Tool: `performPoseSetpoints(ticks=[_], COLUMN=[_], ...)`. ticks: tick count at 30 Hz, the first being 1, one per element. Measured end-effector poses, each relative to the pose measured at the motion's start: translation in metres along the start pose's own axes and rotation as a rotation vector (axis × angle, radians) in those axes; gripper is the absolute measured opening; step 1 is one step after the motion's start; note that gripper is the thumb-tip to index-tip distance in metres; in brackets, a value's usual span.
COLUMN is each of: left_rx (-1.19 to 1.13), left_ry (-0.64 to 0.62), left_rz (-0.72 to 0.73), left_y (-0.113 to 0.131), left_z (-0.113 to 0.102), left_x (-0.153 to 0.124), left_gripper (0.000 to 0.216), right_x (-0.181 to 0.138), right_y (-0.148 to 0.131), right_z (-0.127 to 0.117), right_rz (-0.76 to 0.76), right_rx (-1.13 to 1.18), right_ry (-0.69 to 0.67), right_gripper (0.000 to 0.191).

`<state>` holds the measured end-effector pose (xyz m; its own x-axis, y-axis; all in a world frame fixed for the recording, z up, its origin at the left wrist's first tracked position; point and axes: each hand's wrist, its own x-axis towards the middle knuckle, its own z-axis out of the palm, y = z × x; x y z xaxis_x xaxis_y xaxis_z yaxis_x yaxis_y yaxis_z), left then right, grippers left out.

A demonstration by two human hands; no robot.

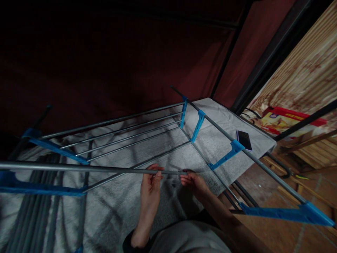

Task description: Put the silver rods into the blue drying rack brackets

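Note:
A long grey metal rod runs across the view from the left edge to the middle. My left hand is closed around it near its right end. My right hand pinches the rod's tip, fingers pressed together. Under and around the rod lies a drying rack frame of grey rods joined by blue plastic brackets, resting on a grey towel-like cloth.
A dark phone lies on the cloth at the right. More grey rods lie bundled at the lower left. A red and yellow box sits by a wooden wall at right. Dark red fabric panels stand behind.

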<state>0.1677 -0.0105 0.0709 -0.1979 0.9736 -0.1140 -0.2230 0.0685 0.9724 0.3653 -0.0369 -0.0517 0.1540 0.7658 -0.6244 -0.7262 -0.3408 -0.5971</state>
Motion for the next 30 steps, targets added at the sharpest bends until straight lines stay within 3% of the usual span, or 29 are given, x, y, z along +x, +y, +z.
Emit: performPoseSetpoints(ticks=[6,12,15,20,30], left_rx=[-0.01,0.141,0.213,0.28,0.305], left_ry=[-0.014,-0.096,-0.099,-0.043,0.039], left_rz=[-0.068,0.038,0.112,0.17,0.194], left_y=[-0.008,-0.014,-0.013,-0.005,0.004], left_z=[0.002,-0.005,-0.011,-0.024,-0.039], left_x=[-0.003,-0.007,-0.006,-0.006,-0.003], left_gripper=[0.036,0.047,0.049,0.048,0.038], right_x=[-0.013,-0.03,-0.03,-0.017,0.005], right_y=[0.016,0.028,0.024,0.014,0.017], right_z=[0.009,0.015,0.018,0.019,0.009], right_rz=[0.122,0.075,0.058,0.012,-0.081], right_rx=[-0.151,-0.312,-0.398,-0.531,-0.638], right_ry=[-0.158,-0.306,-0.313,-0.297,-0.298], right_gripper=[0.036,0.07,0.08,0.076,0.05])
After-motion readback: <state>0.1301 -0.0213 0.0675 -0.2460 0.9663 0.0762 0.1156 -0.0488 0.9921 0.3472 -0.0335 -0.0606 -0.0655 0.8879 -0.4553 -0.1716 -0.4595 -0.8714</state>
